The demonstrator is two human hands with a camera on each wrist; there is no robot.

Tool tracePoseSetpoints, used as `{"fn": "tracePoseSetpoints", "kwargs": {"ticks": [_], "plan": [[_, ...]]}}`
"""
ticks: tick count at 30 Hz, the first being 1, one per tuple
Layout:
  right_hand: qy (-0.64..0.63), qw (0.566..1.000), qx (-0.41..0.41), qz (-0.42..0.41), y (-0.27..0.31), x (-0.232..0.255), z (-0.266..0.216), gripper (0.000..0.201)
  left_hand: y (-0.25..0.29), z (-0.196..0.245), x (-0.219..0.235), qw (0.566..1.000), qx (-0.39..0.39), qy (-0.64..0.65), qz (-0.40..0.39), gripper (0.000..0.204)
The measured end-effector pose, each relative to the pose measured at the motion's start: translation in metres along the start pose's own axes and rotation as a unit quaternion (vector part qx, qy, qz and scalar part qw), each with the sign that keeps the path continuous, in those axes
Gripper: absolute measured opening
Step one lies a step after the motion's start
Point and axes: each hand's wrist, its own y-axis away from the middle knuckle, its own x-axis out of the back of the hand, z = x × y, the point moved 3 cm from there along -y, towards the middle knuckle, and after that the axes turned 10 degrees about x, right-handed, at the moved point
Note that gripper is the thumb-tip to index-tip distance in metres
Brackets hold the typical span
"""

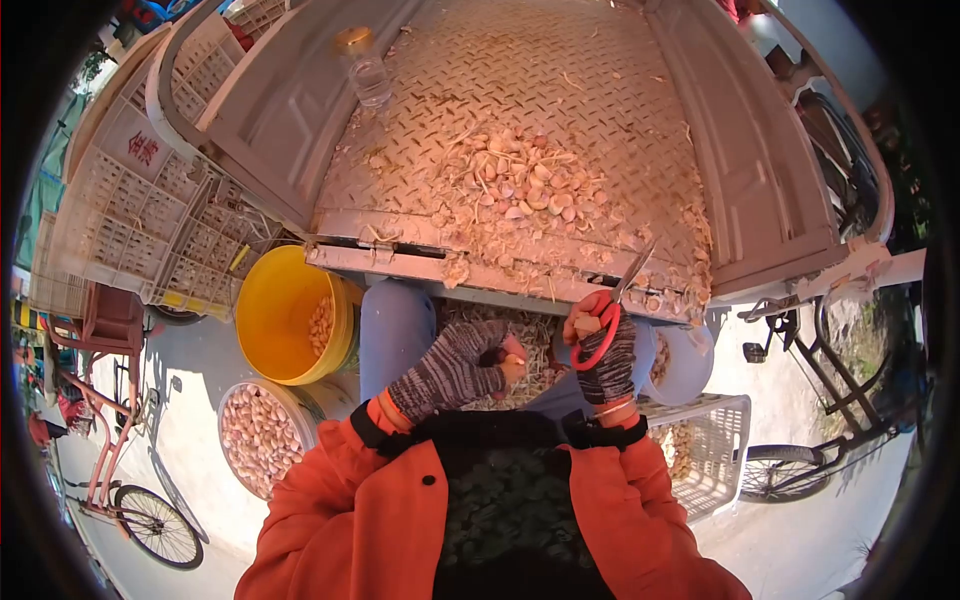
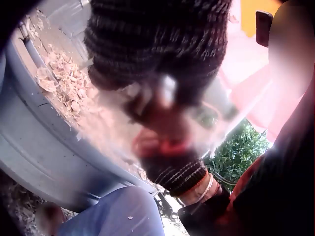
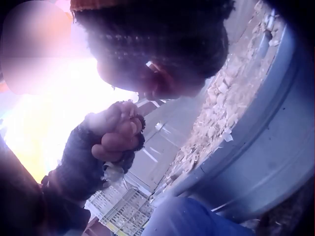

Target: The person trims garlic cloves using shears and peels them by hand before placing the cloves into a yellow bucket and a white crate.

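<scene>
- Cart [image 1: 620, 90], its edge just before the hands.
- Crates [image 1: 120, 215] stand beside the cart; yellow bucket [image 1: 262, 315] nearer.
- Garlic [image 1: 530, 180] is heaped near the cart's edge.
- Left hand [image 1: 455, 365]: fingers curled; cannot tell what they hold.
- Right hand [image 1: 615, 365] grips red scissors [image 1: 614, 318], blurred in the left wrist view, clear from the head.

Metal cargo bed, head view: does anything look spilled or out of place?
Yes: papery scraps lie scattered around the garlic pile and along the bed's near edge, outside any container. They look like peeling litter; no clear damage shows.
</scene>
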Motion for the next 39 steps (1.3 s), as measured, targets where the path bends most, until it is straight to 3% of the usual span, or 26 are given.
{"fn": "tracePoseSetpoints", "kwargs": {"ticks": [2, 4, 5, 6, 7, 8, 9, 10, 11, 14, 16, 17, 18, 20, 24, 26, 27, 28, 30, 31, 32, 34, 35, 36, 37, 39], "plan": [[0.335, 0.94, -0.007, 0.06, -0.002, -0.011, -0.02, 0.025, 0.001, 0.005, 0.015, 0.993, 0.064, 0.094, 0.029, 0.016], [0.364, 0.922, -0.059, 0.12, -0.01, -0.025, -0.019, 0.018, -0.017, 0.007, 0.05, 0.971, 0.004, 0.223, 0.092, 0.017], [0.567, 0.823, 0.024, 0.012, -0.022, -0.029, -0.026, 0.018, -0.042, -0.007, 0.076, 0.971, -0.059, 0.212, 0.093, 0.016], [0.73, 0.668, 0.104, -0.099, -0.034, -0.034, -0.029, 0.023, -0.067, -0.017, 0.1, 0.967, -0.121, 0.202, 0.096, 0.015], [0.617, 0.783, 0.076, -0.014, -0.056, -0.011, -0.018, 0.031, -0.079, -0.003, 0.11, 0.971, -0.076, 0.163, 0.157, 0.015], [0.708, 0.701, 0.076, -0.027, -0.085, -0.038, -0.025, 0.029, -0.087, 0.014, 0.114, 0.968, -0.028, 0.123, 0.218, 0.014], [0.776, 0.608, 0.162, -0.05, -0.11, -0.056, -0.024, 0.028, -0.094, 0.025, 0.118, 0.965, -0.031, 0.084, 0.248, 0.014], [0.762, 0.634, 0.127, -0.045, -0.14, -0.048, -0.012, 0.028, -0.097, 0.027, 0.118, 0.964, -0.03, 0.089, 0.251, 0.014], [0.809, 0.576, 0.091, -0.07, -0.167, -0.045, -0.001, 0.029, -0.096, 0.028, 0.118, 0.954, -0.055, 0.133, 0.264, 0.015], [0.86, 0.491, -0.005, -0.14, -0.216, -0.031, 0.033, 0.033, -0.097, 0.007, 0.136, 0.936, -0.056, 0.167, 0.304, 0.016], [0.867, 0.465, -0.059, -0.168, -0.228, -0.024, 0.044, 0.037, -0.101, 0.002, 0.141, 0.942, -0.061, 0.007, 0.33, 0.018], [0.873, 0.456, -0.056, -0.164, -0.23, -0.024, 0.048, 0.037, -0.097, 0.014, 0.142, 0.922, 0.003, -0.202, 0.331, 0.028], [0.879, 0.447, -0.051, -0.16, -0.23, -0.024, 0.051, 0.037, -0.107, 0.007, 0.148, 0.924, 0.006, -0.194, 0.331, 0.028], [0.884, 0.436, -0.063, -0.155, -0.233, -0.026, 0.052, 0.039, -0.126, 0.021, 0.15, 0.768, -0.168, -0.467, 0.405, 0.038], [0.886, 0.456, -0.04, -0.069, -0.222, -0.042, 0.021, 0.034, -0.158, 0.021, 0.156, 0.861, -0.102, -0.423, 0.263, 0.041], [0.83, 0.544, 0.101, -0.068, -0.202, -0.042, -0.008, 0.029, -0.166, 0.019, 0.157, 0.818, -0.116, -0.497, 0.265, 0.042], [0.791, 0.61, 0.023, -0.032, -0.19, -0.038, -0.018, 0.021, -0.168, 0.017, 0.156, 0.783, -0.144, -0.536, 0.282, 0.044], [0.793, 0.608, 0.027, -0.025, -0.177, -0.044, -0.025, 0.021, -0.169, 0.018, 0.154, 0.743, -0.174, -0.573, 0.299, 0.045], [0.497, 0.863, -0.058, 0.071, -0.146, -0.049, -0.032, 0.017, -0.16, 0.033, 0.144, 0.746, -0.172, -0.581, 0.277, 0.045], [0.533, 0.841, -0.051, 0.076, -0.134, -0.055, -0.035, 0.014, -0.16, 0.038, 0.144, 0.763, -0.151, -0.559, 0.288, 0.044], [0.416, 0.9, -0.044, 0.125, -0.125, -0.05, -0.033, 0.015, -0.158, 0.047, 0.143, 0.778, -0.13, -0.537, 0.299, 0.044], [0.423, 0.902, -0.009, 0.086, -0.104, -0.056, -0.036, 0.02, -0.147, 0.055, 0.135, 0.81, -0.105, -0.502, 0.284, 0.033], [0.416, 0.905, -0.007, 0.091, -0.095, -0.056, -0.034, 0.02, -0.135, 0.044, 0.127, 0.95, -0.071, -0.228, 0.2, 0.028], [0.416, 0.904, 0.016, 0.1, -0.088, -0.056, -0.032, 0.023, -0.121, 0.032, 0.115, 0.992, -0.028, 0.073, 0.102, 0.022], [0.416, 0.902, 0.04, 0.105, -0.084, -0.056, -0.031, 0.027, -0.104, 0.025, 0.089, 0.961, 0.035, 0.268, 0.057, 0.016], [0.416, 0.903, 0.042, 0.101, -0.074, -0.06, -0.023, 0.028, -0.085, 0.009, 0.043, 0.92, 0.036, 0.386, 0.049, 0.016]]}}
